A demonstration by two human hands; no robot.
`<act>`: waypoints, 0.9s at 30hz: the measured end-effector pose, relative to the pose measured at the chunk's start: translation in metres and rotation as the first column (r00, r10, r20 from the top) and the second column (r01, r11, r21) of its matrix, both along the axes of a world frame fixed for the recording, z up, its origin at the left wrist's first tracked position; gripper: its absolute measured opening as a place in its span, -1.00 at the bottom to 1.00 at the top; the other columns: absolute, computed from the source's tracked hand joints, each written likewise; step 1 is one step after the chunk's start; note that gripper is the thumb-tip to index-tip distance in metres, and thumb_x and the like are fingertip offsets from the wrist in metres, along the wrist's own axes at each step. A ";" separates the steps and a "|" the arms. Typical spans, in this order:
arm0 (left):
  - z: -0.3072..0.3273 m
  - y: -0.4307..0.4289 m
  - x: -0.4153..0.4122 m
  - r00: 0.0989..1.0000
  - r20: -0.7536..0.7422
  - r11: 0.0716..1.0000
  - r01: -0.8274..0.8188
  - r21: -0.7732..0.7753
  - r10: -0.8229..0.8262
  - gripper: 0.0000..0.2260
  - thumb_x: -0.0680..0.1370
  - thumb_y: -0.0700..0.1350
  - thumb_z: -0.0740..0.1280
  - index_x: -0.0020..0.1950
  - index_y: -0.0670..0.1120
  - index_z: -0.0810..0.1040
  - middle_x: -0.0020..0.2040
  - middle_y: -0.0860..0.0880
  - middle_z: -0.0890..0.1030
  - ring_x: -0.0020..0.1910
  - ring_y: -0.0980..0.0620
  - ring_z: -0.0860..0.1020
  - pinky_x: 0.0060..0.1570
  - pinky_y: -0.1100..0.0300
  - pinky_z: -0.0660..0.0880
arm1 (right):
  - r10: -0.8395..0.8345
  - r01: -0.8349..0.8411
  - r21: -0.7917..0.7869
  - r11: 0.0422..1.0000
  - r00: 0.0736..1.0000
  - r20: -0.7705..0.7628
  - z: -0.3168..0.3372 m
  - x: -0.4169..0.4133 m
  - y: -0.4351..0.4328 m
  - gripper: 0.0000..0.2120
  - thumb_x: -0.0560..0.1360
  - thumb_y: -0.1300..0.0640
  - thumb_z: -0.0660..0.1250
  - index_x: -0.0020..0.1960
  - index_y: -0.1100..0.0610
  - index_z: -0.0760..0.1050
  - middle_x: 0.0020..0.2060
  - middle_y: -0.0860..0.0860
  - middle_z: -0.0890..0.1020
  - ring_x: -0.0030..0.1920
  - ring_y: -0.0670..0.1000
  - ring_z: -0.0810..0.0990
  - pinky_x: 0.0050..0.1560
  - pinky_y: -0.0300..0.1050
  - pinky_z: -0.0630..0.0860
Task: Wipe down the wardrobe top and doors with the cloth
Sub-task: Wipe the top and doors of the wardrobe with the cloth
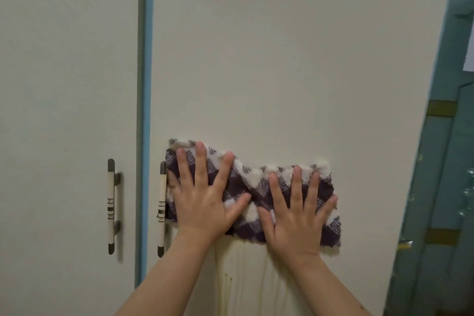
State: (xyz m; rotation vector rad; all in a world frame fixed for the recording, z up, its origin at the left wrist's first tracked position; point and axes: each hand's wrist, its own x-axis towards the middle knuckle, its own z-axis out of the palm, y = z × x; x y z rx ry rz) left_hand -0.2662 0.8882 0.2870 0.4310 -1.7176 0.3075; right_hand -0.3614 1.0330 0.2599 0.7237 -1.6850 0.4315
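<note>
Cloth (252, 194): a purple-and-cream checked cloth is spread flat on the right wardrobe door (282, 59), at about handle height, its left edge just beside that door's handle.
Left hand (202, 200): laid open, fingers splayed, palm pressed on the cloth's left half; nothing is gripped.
Right hand (297, 209): likewise flat and open on the right half, the cloth being pinned to the door rather than grasped.
Step in hand: the door face is judged to be mid-wipe; even pressure from both palms should be kept and strokes overlapped so no strip is missed.
Drips (227, 282): yellowish runs are seen on the panel just below the cloth; these are best taken up by working downward.
Obstacles: the right door's handle (162, 209) touches the cloth's edge and could snag it; the left door's handle (111, 206) stands near, across the blue strip (146, 84).
Remaining: the left door (66, 84) is probably yet to be wiped; the wardrobe top is out of view.
</note>
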 end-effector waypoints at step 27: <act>-0.017 0.053 -0.038 0.999 -0.033 0.999 0.022 0.041 -0.021 -0.34 0.47 0.39 -0.08 0.50 0.12 -0.04 0.51 -0.12 -0.27 0.48 -0.23 -0.23 0.33 -0.31 -0.20 | 0.007 -0.006 0.011 1.000 0.998 -0.062 -0.004 -0.033 0.042 -0.42 0.59 -0.21 -0.10 0.54 -0.03 -0.11 0.53 -0.01 -0.13 0.52 0.09 -0.13 0.38 0.34 -0.15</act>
